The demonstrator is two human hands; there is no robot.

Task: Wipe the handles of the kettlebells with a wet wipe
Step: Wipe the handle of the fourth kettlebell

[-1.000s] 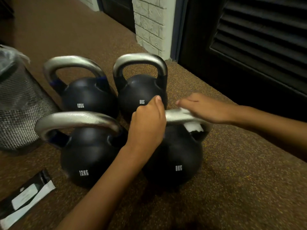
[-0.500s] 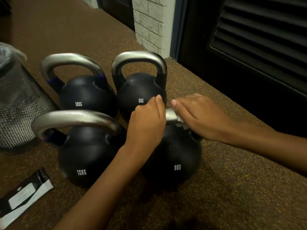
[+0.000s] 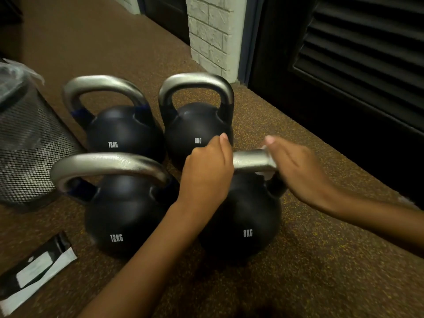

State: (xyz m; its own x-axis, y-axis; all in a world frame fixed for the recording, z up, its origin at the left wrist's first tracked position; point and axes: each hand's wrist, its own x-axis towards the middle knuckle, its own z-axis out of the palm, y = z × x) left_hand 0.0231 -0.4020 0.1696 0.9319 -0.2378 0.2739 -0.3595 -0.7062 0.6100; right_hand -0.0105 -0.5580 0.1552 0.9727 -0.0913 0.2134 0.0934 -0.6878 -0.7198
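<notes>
Several black kettlebells with silver handles stand on the brown floor. My left hand [image 3: 207,167] grips the left end of the handle [image 3: 251,160] of the near right 8KG kettlebell [image 3: 246,221]. At the handle's right bend, my right hand [image 3: 296,167] holds a white wet wipe [image 3: 263,176] wrapped on the metal; only a small scrap of it shows under the fingers. Beside it sits the near left 12KG kettlebell [image 3: 114,214]. Behind stand another 12KG kettlebell [image 3: 124,129] and another 8KG kettlebell [image 3: 197,127].
A black mesh bin [image 3: 27,143] with a plastic liner stands at the left. A black and white wipe packet [image 3: 34,269] lies on the floor at the lower left. A white brick pillar [image 3: 212,33] and dark louvred doors [image 3: 358,65] line the back right.
My right hand slid with the wipe along the handle, first leftward toward my left hand, then back to the right bend. My left hand kept its grip.
</notes>
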